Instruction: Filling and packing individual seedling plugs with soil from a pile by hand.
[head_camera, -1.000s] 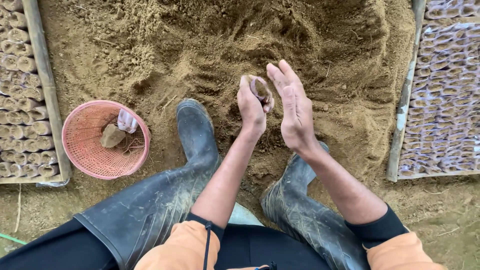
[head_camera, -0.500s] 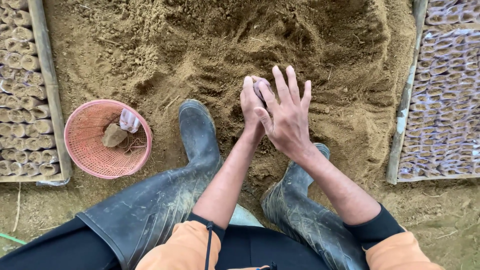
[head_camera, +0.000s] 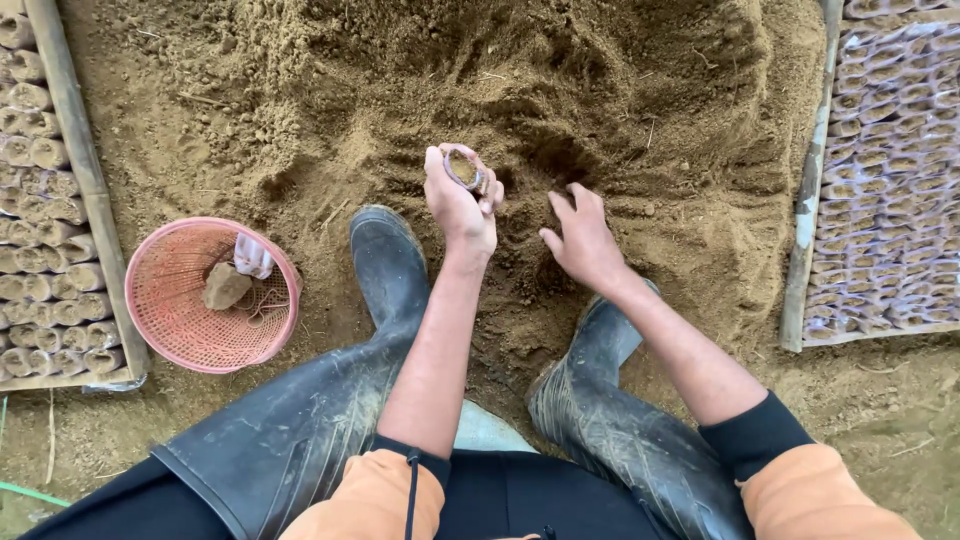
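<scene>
The person wears tall black rubber boots, the left boot (head_camera: 385, 265) and the right boot (head_camera: 600, 345), both dull, scuffed and dusted with pale soil, with rounded toes and wide shafts that reach up the legs. Above them are dark trousers (head_camera: 520, 500). The top is orange with short sleeves (head_camera: 810, 490), and tight black undersleeves (head_camera: 755, 435) show beneath its cuffs. A thin black cord (head_camera: 410, 490) hangs down the front. Both forearms and both hands are bare.
</scene>
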